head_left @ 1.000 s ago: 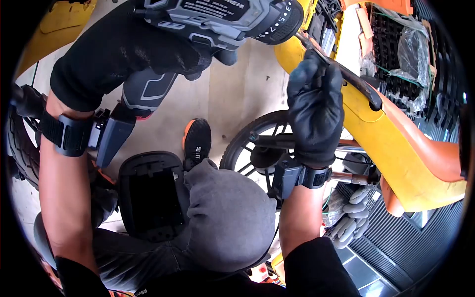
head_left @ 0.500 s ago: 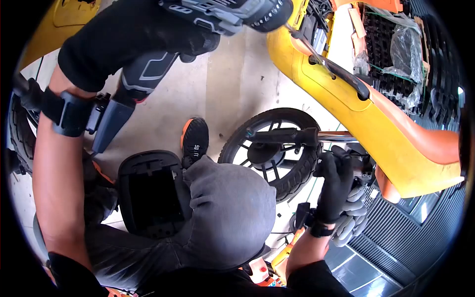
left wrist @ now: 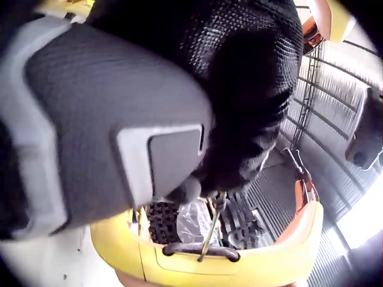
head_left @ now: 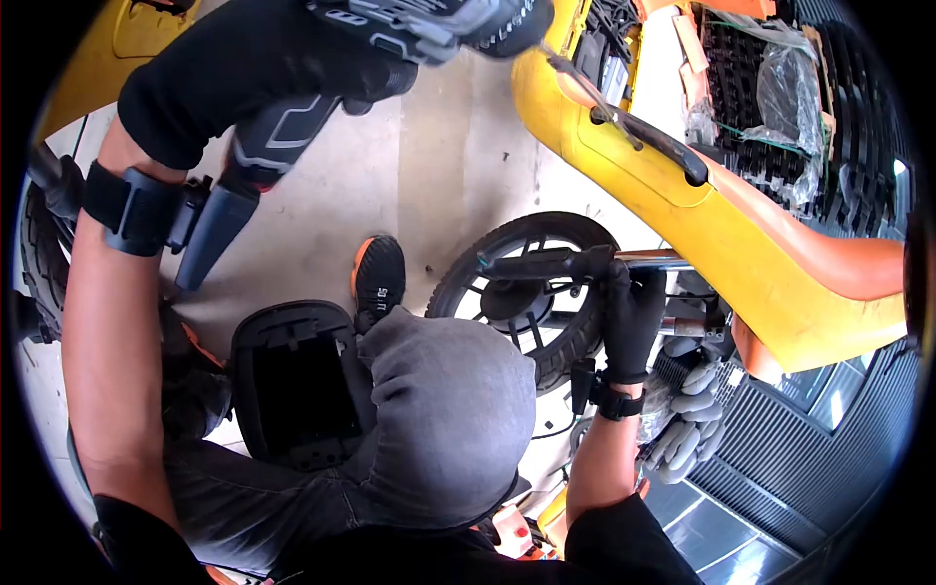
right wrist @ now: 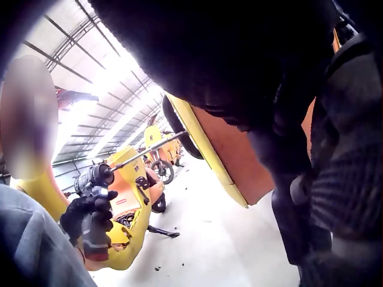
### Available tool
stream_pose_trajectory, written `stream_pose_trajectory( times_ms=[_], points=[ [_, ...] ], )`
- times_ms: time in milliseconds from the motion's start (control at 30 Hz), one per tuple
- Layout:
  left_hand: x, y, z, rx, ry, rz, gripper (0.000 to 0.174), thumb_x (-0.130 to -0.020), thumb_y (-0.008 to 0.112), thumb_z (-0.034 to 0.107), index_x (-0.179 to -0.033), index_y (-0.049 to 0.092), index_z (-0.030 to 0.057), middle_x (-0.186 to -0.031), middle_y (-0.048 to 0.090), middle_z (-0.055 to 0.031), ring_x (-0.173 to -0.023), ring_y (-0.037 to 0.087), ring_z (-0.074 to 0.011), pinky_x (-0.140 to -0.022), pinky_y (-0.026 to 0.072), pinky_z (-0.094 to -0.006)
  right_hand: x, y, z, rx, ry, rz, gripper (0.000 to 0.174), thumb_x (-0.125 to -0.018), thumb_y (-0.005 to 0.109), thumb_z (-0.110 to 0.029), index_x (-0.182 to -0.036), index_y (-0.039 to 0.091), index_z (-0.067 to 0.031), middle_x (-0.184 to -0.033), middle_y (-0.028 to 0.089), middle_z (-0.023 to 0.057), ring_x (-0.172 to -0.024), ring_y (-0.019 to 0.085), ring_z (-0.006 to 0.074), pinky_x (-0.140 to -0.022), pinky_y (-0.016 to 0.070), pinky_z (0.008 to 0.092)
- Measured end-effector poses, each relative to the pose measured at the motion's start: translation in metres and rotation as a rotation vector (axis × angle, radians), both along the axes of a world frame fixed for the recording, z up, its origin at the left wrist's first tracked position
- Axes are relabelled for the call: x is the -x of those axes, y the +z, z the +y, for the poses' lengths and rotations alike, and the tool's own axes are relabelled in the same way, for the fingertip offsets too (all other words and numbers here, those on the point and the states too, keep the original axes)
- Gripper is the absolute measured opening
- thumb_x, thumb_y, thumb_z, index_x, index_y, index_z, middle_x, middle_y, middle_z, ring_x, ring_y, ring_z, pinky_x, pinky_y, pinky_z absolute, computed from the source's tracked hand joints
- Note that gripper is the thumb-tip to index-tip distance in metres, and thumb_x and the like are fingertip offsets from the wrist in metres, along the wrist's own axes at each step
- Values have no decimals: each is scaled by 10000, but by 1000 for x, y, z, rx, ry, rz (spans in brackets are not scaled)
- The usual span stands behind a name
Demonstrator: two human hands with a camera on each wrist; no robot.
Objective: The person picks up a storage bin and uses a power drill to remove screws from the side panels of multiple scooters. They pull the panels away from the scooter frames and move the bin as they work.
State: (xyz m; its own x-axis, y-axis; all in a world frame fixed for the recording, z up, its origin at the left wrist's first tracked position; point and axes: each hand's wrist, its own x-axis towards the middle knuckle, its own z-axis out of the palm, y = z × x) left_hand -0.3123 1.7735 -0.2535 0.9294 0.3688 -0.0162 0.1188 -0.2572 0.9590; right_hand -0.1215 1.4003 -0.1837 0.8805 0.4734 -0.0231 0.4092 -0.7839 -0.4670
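My gloved left hand point(head_left: 283, 78) grips a cordless drill point(head_left: 400, 24) by its handle. A long thin bit point(head_left: 595, 93) runs from the chuck to a yellow body panel point(head_left: 624, 171); its tip overlaps the black grab handle point(head_left: 673, 151) there. In the left wrist view, the drill grip point(left wrist: 114, 113) fills much of the picture and the bit point(left wrist: 210, 233) points down at the panel. My gloved right hand point(head_left: 632, 317) is up against the black front fork point(head_left: 546, 265), fingers curled at its leg beside the wheel point(head_left: 453, 283); the hand partly hides this place.
A black plastic shell point(head_left: 255, 390) lies on the floor beside my grey-clad knee point(head_left: 448, 419). Dark racks with clear plastic wrap point(head_left: 790, 97) stand beyond the panel. Several grey gloves or pads point(head_left: 687, 424) lie near the right forearm. Another tyre point(head_left: 44, 263) is at the left edge.
My right hand left the drill bit near the grab handle, moved down beside the wheel, then in to the fork. The left hand and drill shifted slightly; the bit still reaches the panel.
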Motion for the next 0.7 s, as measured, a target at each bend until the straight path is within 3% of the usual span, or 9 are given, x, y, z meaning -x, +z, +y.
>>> stream_pose_trajectory(
  times_ms=[100,233,267,333,433,567,633,700],
  points=[
    [-1,5,-10,-112,49,-118,371,-755,706,92,-1104,592,39,-878,671,-90,-777,651,-169,-663,546,-273,2,-1,1,-51,0,17,295,-898,591,-239,-985,500,28,-833,609,90,-721,583,140,-647,478,272],
    [1,8,-12,-6,-37,-350,362,-765,699,89,-1109,591,49,-882,665,-86,-746,646,-154,-642,542,-269,-2,-4,-3,-31,33,-35,287,-899,591,-235,-983,497,24,-841,606,94,-721,579,138,-649,479,273],
    [0,4,-7,-7,-39,-352,362,-765,699,89,-1109,591,49,-882,665,-86,-746,646,-154,-642,542,-269,-2,-5,-3,-55,26,-12,281,-900,590,-228,-985,497,23,-842,605,93,-723,579,138,-649,478,272],
    [-5,-3,6,1,-57,-7,347,-767,689,77,-1099,594,38,-878,657,-78,-739,632,-140,-642,537,-266,0,-4,-1,-79,14,8,275,-900,589,-221,-987,496,23,-842,604,91,-725,579,139,-648,477,271],
    [-5,2,4,219,-15,25,329,-765,676,45,-1082,594,22,-879,650,-65,-748,618,-131,-651,532,-256,2,-2,2,-68,31,-8,250,-902,585,-204,-982,499,17,-834,602,81,-725,574,134,-644,473,264],
    [-7,8,0,225,-44,-3,320,-761,666,22,-1071,589,7,-882,644,-57,-751,605,-133,-653,521,-248,-3,-5,-5,-69,38,10,248,-893,589,-184,-1006,500,18,-849,611,85,-748,574,148,-677,470,275],
    [-5,-3,0,54,27,-131,323,-767,654,18,-1082,584,7,-887,640,-61,-738,598,-138,-636,508,-249,-5,-7,-8,-75,9,40,269,-882,599,-172,-1038,497,21,-881,622,99,-776,584,170,-712,472,292],
    [-4,-4,2,66,20,-115,328,-770,653,25,-1089,581,7,-889,637,-64,-729,592,-137,-629,501,-253,-6,-8,-10,-55,42,10,270,-885,597,-180,-1037,498,21,-882,621,102,-782,582,171,-721,468,296]
  ],
)
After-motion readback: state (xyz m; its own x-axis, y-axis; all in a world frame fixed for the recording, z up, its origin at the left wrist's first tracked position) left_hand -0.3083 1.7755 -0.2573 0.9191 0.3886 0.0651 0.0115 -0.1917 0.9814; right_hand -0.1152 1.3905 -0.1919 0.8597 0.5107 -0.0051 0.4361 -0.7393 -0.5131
